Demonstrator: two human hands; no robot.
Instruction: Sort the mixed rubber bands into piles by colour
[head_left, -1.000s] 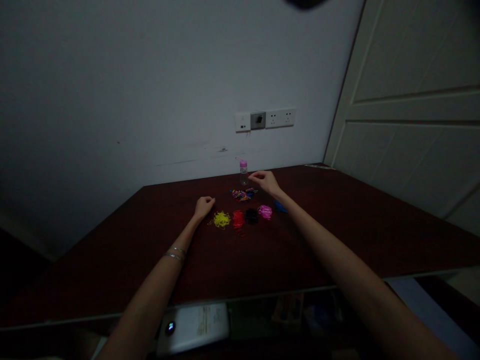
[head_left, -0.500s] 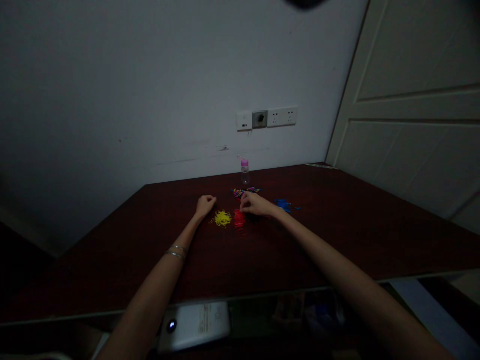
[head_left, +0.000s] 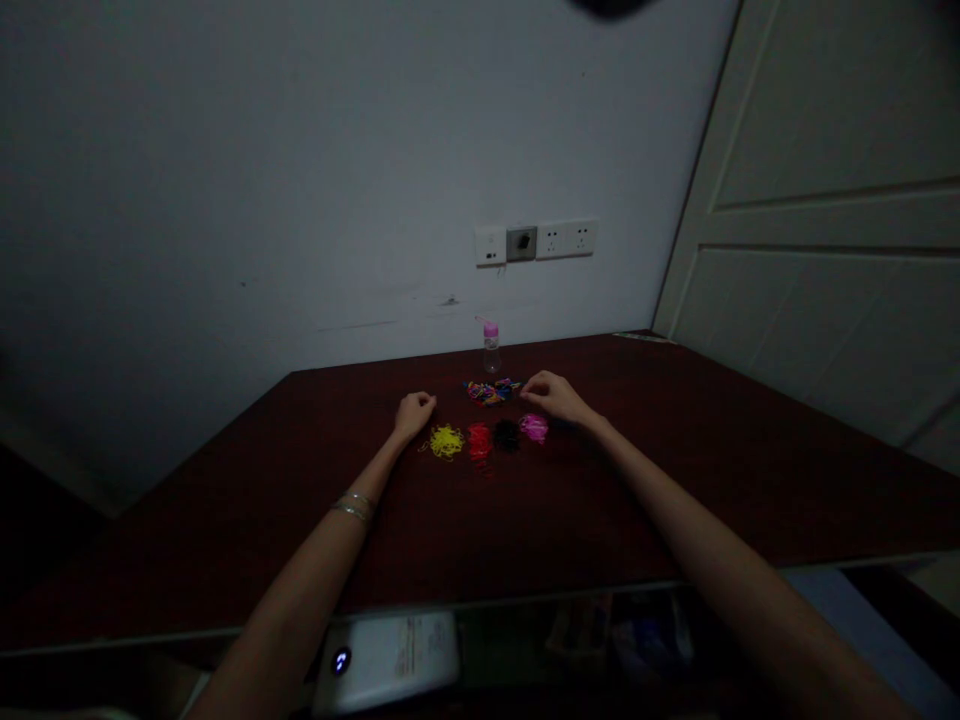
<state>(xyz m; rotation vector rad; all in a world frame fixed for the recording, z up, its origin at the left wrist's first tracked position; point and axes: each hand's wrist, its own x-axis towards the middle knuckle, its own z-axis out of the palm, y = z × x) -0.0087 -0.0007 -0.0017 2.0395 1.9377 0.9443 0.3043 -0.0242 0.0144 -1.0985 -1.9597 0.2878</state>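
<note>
On the dark red table, my left hand (head_left: 415, 412) rests with curled fingers, just behind and left of a pile of yellow rubber bands (head_left: 446, 442). Whatever it may hold is hidden. My right hand (head_left: 556, 396) is closed in a pinch at the right edge of a mixed-colour pile of bands (head_left: 491, 391); anything between the fingertips is too small to make out. In a row beside the yellow pile lie red bands (head_left: 479, 442), black bands (head_left: 506, 435) and pink bands (head_left: 534, 429). The blue pile is hidden behind my right hand and wrist.
A small clear bottle with a pink cap (head_left: 491, 348) stands behind the mixed pile, near the wall with sockets (head_left: 566, 239). Below the table's front edge (head_left: 525, 597), a white device with a lit round display (head_left: 397, 655) lies among dim items. A panelled door (head_left: 817, 320) stands right.
My right hand has moved right and slightly back, from over the red pile to the mixed pile's right edge. Black and pink piles now show; the blue one is covered. My left hand stays put.
</note>
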